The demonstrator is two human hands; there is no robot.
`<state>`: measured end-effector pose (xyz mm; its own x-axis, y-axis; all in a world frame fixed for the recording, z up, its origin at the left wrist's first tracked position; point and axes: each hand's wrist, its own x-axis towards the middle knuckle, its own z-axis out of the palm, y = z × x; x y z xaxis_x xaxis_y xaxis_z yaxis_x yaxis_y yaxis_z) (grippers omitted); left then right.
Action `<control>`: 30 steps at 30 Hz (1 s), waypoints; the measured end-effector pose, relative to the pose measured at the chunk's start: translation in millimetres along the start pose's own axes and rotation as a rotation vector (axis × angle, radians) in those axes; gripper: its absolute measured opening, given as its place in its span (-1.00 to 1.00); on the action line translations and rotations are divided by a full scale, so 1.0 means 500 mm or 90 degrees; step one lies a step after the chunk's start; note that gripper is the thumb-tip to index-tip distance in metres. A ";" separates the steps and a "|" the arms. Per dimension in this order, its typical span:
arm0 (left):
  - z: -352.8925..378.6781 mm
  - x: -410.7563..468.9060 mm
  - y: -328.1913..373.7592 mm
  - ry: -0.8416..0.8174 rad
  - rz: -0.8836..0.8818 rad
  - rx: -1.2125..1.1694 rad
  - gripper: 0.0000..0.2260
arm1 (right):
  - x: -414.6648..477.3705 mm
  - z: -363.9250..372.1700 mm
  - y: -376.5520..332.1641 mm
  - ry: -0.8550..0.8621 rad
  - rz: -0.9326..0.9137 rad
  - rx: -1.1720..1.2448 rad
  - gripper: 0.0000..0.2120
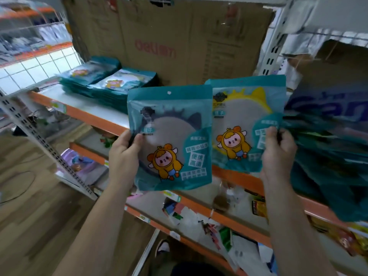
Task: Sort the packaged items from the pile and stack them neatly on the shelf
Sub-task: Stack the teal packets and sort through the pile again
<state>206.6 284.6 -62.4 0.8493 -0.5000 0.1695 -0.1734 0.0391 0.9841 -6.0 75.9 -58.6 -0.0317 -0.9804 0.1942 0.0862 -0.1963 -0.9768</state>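
Two teal packets are up in front of me, one in each hand, both in the air ahead of the orange-edged shelf (79,113). My left hand (123,156) has its thumb pressed flat on the front of the dark-blue packet (171,136) at its left edge, with the other fingers behind it, out of sight. My right hand (278,154) pinches the yellow packet (245,120) at its lower right edge between thumb and curled fingers.

That second grip is the weaker one, I judge. It takes only a bit of slick film, so the packet could swing or slip out as I reach across.

The sorted stacks (103,82) lie on the shelf to the left, in front of the cardboard box (179,36), too blurred for me to tell which colour tops which. Setting a packet on the wrong one looks like the likeliest mistake. They are glossy, so a careless drop could send the top packets sliding. The loose pile (328,156) just beside my right hand, a blur of teal, could slump if my arm brushes it.
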 end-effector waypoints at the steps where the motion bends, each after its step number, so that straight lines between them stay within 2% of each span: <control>1: -0.011 0.026 -0.005 -0.001 -0.001 -0.002 -0.88 | 0.005 0.035 0.004 0.001 -0.002 0.009 -0.86; 10: -0.087 0.311 -0.024 -0.005 0.004 -0.030 -0.83 | 0.067 0.317 0.043 0.011 0.039 0.017 -0.80; 13: -0.111 0.387 -0.040 -0.008 -0.001 -0.035 -0.83 | 0.081 0.386 0.051 -0.008 0.059 -0.003 -0.74; 19: -0.150 0.497 -0.061 0.015 -0.027 -0.032 -0.85 | 0.083 0.481 0.056 -0.019 0.102 -0.027 -0.78; 24: -0.210 0.617 -0.077 0.025 -0.036 -0.027 -0.68 | 0.055 0.571 0.046 -0.002 0.113 -0.009 -0.82; 27: -0.255 0.706 -0.095 0.016 -0.026 -0.020 -0.77 | 0.038 0.627 0.050 0.034 0.115 -0.009 -0.87; 30: -0.307 0.803 -0.104 -0.016 -0.032 -0.001 -0.84 | 0.012 0.687 0.048 0.070 0.133 0.002 -0.84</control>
<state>633.1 214.5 -37.4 0.8440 -0.5232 0.1179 -0.1299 0.0140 0.9914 338.0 60.2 -49.8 -0.1218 -0.9923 -0.0237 0.1059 0.0107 -0.9943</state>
